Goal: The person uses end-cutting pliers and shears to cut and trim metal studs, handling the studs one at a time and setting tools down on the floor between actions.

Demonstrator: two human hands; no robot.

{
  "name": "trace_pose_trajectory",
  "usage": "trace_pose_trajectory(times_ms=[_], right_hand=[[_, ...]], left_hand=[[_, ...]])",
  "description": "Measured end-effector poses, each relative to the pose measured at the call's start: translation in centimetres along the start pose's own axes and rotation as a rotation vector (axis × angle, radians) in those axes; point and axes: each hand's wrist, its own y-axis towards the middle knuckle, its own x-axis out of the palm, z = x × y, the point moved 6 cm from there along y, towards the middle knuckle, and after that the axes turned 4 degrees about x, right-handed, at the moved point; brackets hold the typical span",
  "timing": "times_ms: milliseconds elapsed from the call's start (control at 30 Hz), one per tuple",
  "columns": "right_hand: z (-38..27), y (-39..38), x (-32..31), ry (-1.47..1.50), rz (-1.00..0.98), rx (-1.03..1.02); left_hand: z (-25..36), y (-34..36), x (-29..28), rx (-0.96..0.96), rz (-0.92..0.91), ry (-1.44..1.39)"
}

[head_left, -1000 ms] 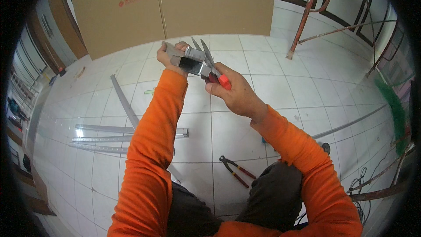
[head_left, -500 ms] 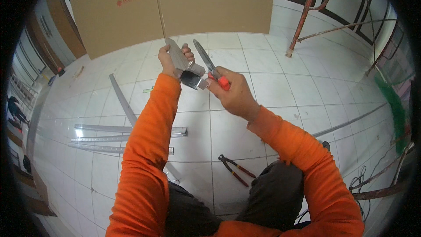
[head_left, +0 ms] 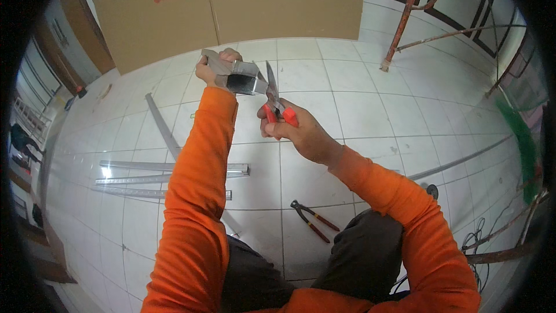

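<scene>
My left hand [head_left: 207, 68] grips a silver metal channel piece [head_left: 243, 75], whose boxy cut end faces me above my left wrist. My right hand [head_left: 295, 130] is closed on tin snips with red handles [head_left: 289, 116]; their silver blades point up, close beside the channel's right end. A pair of pincers with red-and-dark handles [head_left: 311, 222] lies on the floor in front of my knees.
Several metal channels [head_left: 133, 166] lie at lower left, another strip [head_left: 457, 159] at right. Cardboard sheets [head_left: 156, 17] stand behind. A rusty scaffold frame [head_left: 399, 29], green mesh [head_left: 512, 122] and cables [head_left: 475, 237] are at right. Another person in dark clothing [head_left: 20, 139] is at far left.
My left hand and the channel first rose slightly, then shifted up and left. My right hand has lowered a little, and the snips now stand more upright, apart from my left fingers.
</scene>
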Motion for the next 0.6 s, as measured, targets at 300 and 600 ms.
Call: trace_pose_trajectory(times_ms=[300, 600], right_hand=[[-0.2, -0.3, -1.0, 0.010, 0.070, 0.024], [1.3, 0.0, -4.0, -0.058, 0.383, 0.145]], left_hand=[[-0.1, -0.4, 2.8, 0.280, 0.219, 0.193], [3.5, -2.8, 10.6, 0.726, 0.115, 0.312]])
